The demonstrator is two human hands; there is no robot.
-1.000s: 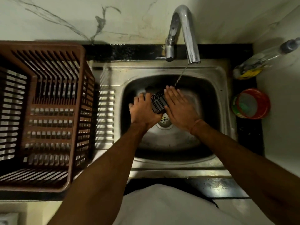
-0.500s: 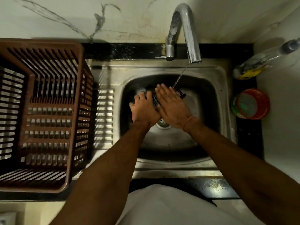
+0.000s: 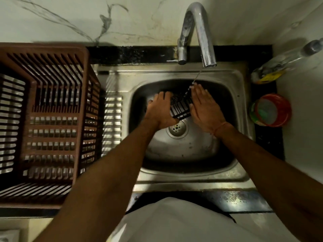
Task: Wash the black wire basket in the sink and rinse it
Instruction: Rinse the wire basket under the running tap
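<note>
Left hand (image 3: 160, 110) and right hand (image 3: 204, 109), fingers straight, press black wire basket (image 3: 180, 107) between palms (thin stream hits it) over steel sink (image 3: 183, 151).

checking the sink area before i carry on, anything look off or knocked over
One thing: the clear bottle at the far right lies tipped against the wall rather than upright. Otherwise ordinary: the black wire basket sits between the left hand and right hand under the tap's thin stream.
</note>
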